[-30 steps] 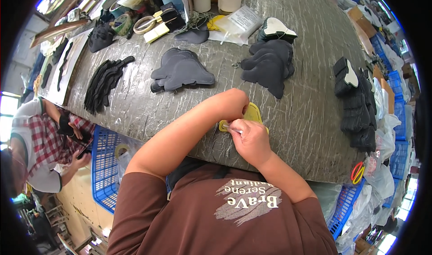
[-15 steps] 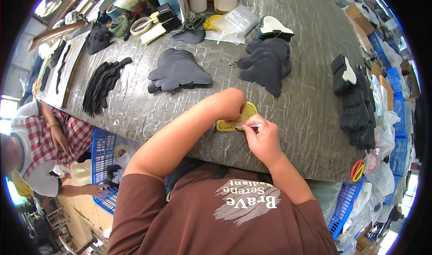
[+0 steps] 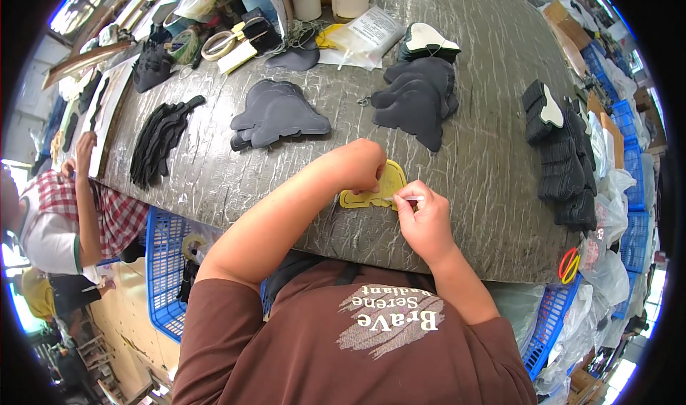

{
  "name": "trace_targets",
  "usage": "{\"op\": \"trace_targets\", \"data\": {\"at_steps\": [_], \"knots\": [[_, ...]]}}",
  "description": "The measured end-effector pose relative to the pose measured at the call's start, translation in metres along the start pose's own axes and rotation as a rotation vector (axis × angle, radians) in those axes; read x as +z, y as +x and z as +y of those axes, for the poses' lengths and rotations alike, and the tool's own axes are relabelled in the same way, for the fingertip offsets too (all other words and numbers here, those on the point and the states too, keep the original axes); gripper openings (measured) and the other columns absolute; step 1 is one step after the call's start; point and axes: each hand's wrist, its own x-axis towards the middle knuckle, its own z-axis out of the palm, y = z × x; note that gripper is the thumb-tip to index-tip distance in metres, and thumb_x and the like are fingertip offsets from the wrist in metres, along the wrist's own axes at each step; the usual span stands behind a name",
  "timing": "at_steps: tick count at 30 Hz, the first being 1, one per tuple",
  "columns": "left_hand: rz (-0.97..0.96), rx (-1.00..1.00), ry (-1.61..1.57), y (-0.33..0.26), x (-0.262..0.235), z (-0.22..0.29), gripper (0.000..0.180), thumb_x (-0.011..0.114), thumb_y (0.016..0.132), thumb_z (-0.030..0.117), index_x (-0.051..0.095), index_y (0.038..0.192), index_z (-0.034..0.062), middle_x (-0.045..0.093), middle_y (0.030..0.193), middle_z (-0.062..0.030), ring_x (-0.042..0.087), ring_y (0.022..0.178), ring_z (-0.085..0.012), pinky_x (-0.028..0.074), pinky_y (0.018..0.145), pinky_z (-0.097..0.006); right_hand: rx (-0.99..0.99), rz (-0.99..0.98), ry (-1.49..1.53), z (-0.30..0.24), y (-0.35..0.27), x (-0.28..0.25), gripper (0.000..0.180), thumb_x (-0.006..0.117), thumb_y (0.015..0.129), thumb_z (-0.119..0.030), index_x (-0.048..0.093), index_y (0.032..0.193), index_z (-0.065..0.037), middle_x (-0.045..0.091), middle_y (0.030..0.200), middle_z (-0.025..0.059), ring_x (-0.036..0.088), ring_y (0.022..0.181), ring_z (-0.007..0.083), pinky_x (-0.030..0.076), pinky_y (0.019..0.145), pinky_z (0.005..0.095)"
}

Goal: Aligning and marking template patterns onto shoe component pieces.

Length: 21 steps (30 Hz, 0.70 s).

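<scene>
A yellow flat template with slots cut in it lies near the table's front edge. My left hand is closed, its bunched fingertips pressed down on the template's left part. The fingers partly hide what is under them. At the template's lower right edge, my right hand pinches a thin white marking pen. The pen's tip is too small to make out. Beyond the hands lie two stacks of dark grey cut pieces, one stack to the left and another stack to the right.
Black strips lie at the left, and black stacked pieces at the right. Tape, tubs and a clear bag stand far back. Red-yellow scissors sit at the right edge. A co-worker is at the left, beside a blue basket.
My right hand has shifted slightly along the template with the pen. My left hand still presses there. The co-worker's hands have moved from the basket side up to the table's left edge.
</scene>
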Motion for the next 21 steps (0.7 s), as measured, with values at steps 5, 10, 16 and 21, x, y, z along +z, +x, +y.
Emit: {"op": "trace_targets", "data": {"at_steps": [5, 10, 16, 21], "knots": [[0.008, 0.009, 0.011, -0.001, -0.001, 0.002, 0.014, 0.074, 0.072, 0.007, 0.065, 0.079, -0.0008, 0.067, 0.061, -0.0103, 0.068, 0.055, -0.0187, 0.053, 0.055, -0.031, -0.087, 0.003, -0.151, -0.002, 0.0, 0.003, 0.011, 0.066, 0.082, 0.0, 0.056, 0.084, -0.003, 0.062, 0.073, 0.0143, 0.062, 0.065, 0.0331, 0.048, 0.058, 0.0386], [0.002, -0.012, 0.027, -0.001, 0.0, 0.002, 0.014, 0.075, 0.072, 0.007, 0.065, 0.079, -0.001, 0.067, 0.063, -0.0105, 0.068, 0.055, -0.0187, 0.054, 0.056, -0.031, -0.014, 0.02, -0.041, 0.0, -0.004, -0.002, 0.01, 0.065, 0.083, 0.0, 0.056, 0.084, -0.002, 0.062, 0.074, 0.0138, 0.063, 0.066, 0.0316, 0.048, 0.058, 0.0371], [0.006, -0.008, 0.026, -0.005, -0.003, 0.008, 0.016, 0.074, 0.073, 0.006, 0.065, 0.082, -0.0032, 0.066, 0.069, -0.0124, 0.067, 0.058, -0.0188, 0.053, 0.054, -0.032, -0.01, 0.063, -0.029, 0.002, -0.009, -0.009, 0.011, 0.066, 0.082, 0.002, 0.055, 0.083, -0.001, 0.062, 0.072, 0.0132, 0.063, 0.063, 0.0277, 0.048, 0.057, 0.0343], [0.025, -0.009, 0.009, -0.005, -0.001, 0.005, 0.015, 0.073, 0.073, 0.006, 0.064, 0.08, -0.0033, 0.066, 0.069, -0.0124, 0.067, 0.058, -0.0186, 0.053, 0.054, -0.032, 0.017, 0.086, -0.039, 0.005, -0.018, -0.019, 0.011, 0.065, 0.082, 0.003, 0.055, 0.082, -0.001, 0.062, 0.07, 0.0123, 0.062, 0.06, 0.0244, 0.047, 0.055, 0.0319]]}}
